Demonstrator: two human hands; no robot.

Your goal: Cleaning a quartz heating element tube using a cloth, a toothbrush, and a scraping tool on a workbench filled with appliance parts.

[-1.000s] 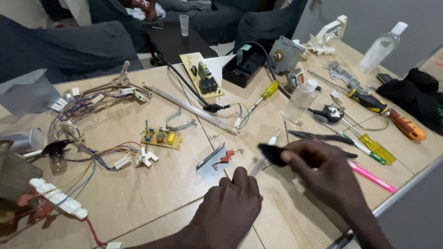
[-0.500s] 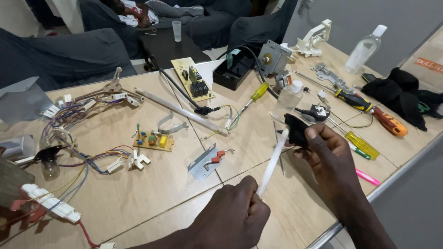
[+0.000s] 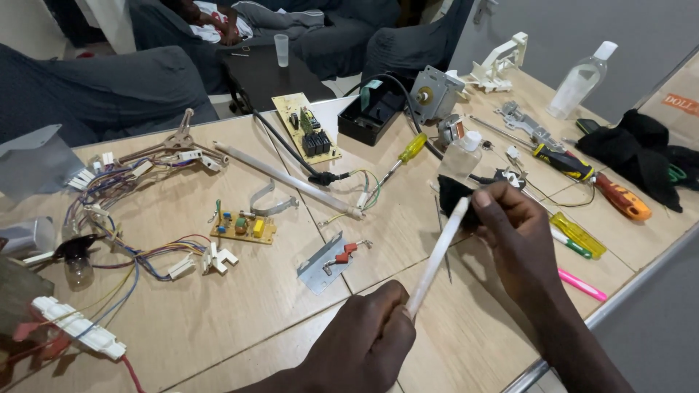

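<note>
L hand (image 3: 364,342) – white rod (image 3: 439,255); R hand (image 3: 513,240) – black cloth (image 3: 453,193)

A pale wooden desk (image 3: 218,306) fills the room; dark grey sofas (image 3: 95,84) stand beyond its far edge, a grey wall (image 3: 575,22) at right.

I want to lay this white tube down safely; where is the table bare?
Bare wood lies between the small circuit board and the left hand, left of the metal bracket. The right edge by the screwdrivers and the wire harness are crowded.

Cardboard box (image 3: 677,109), far right edge
</note>
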